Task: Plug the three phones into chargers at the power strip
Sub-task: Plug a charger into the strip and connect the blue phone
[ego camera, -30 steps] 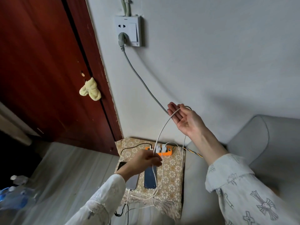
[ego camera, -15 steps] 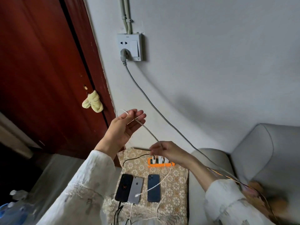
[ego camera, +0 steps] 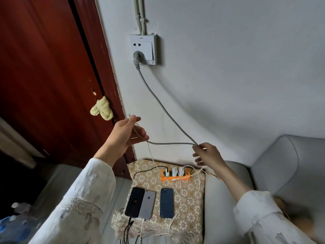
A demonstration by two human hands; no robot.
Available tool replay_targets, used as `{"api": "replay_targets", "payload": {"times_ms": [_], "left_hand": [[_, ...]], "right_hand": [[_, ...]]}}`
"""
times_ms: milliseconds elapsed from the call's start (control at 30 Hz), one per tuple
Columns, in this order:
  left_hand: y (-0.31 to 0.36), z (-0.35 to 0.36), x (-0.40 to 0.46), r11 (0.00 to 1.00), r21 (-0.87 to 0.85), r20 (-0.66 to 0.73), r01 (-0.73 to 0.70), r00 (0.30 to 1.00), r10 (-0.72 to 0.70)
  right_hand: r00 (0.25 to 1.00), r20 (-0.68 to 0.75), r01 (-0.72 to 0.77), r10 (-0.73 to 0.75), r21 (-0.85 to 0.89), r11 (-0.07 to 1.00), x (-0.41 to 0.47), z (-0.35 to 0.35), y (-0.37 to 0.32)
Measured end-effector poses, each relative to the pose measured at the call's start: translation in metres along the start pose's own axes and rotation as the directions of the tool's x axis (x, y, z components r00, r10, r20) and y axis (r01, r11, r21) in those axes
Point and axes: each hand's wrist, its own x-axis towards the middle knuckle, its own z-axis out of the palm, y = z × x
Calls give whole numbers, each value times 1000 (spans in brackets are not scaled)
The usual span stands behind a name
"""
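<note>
Three phones lie side by side on a floral cloth (ego camera: 193,194): a black phone (ego camera: 134,201), a silver phone (ego camera: 147,204) and a blue phone (ego camera: 166,202). A black cable enters the black phone's near end and a white one the silver phone's. Behind them sits an orange power strip (ego camera: 175,177) with three white chargers (ego camera: 174,171) plugged in. My left hand (ego camera: 124,136) is raised by the door and holds the free end of a white cable (ego camera: 168,143) under its thumb. My right hand (ego camera: 207,155) pinches the same cable further along, above the strip.
A wall socket (ego camera: 143,48) holds a grey plug; its grey cord (ego camera: 158,103) slopes down past my right hand. A red door (ego camera: 44,67) with a yellow cloth (ego camera: 102,109) stands left. A grey sofa (ego camera: 281,164) is right. Bottles (ego camera: 10,224) stand bottom left.
My right hand has risen from the power strip and moved right, sliding along the white cable, which now runs taut between both hands. My left hand stays raised, holding the cable's end.
</note>
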Motion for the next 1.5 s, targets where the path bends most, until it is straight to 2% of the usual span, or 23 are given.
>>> {"api": "replay_targets", "payload": {"times_ms": [67, 100, 167, 233, 267, 300, 367, 433, 500, 567, 633, 700, 767, 833, 900, 967, 1067, 1133, 1200, 1267, 1367, 1433, 1500], "left_hand": [[-2, -2, 2, 998, 58, -24, 37, 999, -36], [-4, -4, 3, 994, 81, -20, 70, 997, -68], [-10, -7, 4, 978, 134, 8, 160, 987, -163], [-20, -11, 3, 933, 225, 34, 280, 955, -294], [-27, -14, 2, 896, 289, 57, 336, 929, -366], [-35, -18, 0, 851, 364, 96, 379, 894, -439], [-50, -22, -5, 741, 540, 198, 400, 795, -573], [-64, -23, -7, 636, 692, 243, 341, 719, -651], [-71, -22, -4, 549, 796, 219, 254, 725, -653], [-71, -18, 1, 522, 831, 195, 192, 778, -597], [-69, -14, 8, 628, 750, 183, 207, 848, -497], [-67, -7, 13, 793, 559, 184, 244, 895, -406], [-66, 3, 14, 904, 270, 244, 330, 886, -396], [-63, 14, 16, 901, -36, 332, 432, 856, -397], [-58, 25, 18, 849, -265, 335, 457, 869, -363], [-53, 31, 19, 823, -384, 233, 418, 907, -352], [-52, 29, 19, 874, -353, 103, 333, 943, -318], [-57, 25, 12, 896, -279, 145, 344, 938, -315], [-66, 23, 2, 899, -191, 259, 394, 904, -341], [-77, 24, -8, 900, -75, 397, 430, 840, -369], [-96, 28, -21, 899, 158, 532, 409, 731, -426], [-108, 30, -26, 877, 266, 551, 399, 684, -478], [-117, 29, -31, 860, 304, 556, 409, 657, -509]], "right_hand": [[994, 51, -105, 94, 320, 941, 0, -3, -6], [989, 63, -148, 135, 480, 865, 1, -5, -10], [975, 75, -186, 207, 786, 589, 6, -10, -16], [965, 72, -141, 253, 954, 265, 13, -18, -23], [961, 69, -118, 268, 978, 173, 16, -23, -26], [958, 71, -116, 279, 982, 147, 18, -28, -28], [959, 107, -163, 261, 965, 205, 19, -35, -33], [962, 173, -233, 210, 923, 306, 18, -37, -37], [954, 258, -299, 152, 842, 449, 12, -34, -41], [928, 357, -346, 106, 723, 597, 4, -28, -44], [892, 445, -362, 78, 601, 713, -5, -21, -45], [846, 533, -325, 31, 468, 822, -13, -14, -44], [776, 630, -258, 2, 316, 913, -20, -6, -41], [721, 692, -181, 34, 140, 973, -26, 1, -36], [701, 708, -127, 87, 5, 992, -30, 9, -28], [696, 707, -109, 125, -68, 992, -31, 14, -19], [635, 739, -125, 223, -186, 975, -31, 13, -5], [615, 743, -145, 263, -221, 964, -28, 11, 6], [687, 689, -234, 231, -91, 968, -20, 10, 11], [776, 599, -353, 200, 150, 923, -9, 11, 9], [785, 581, -459, 212, 318, 829, 5, 20, 0], [778, 591, -482, 213, 343, 806, 9, 29, -6], [804, 550, -521, 225, 469, 713, 11, 38, -12]]}}
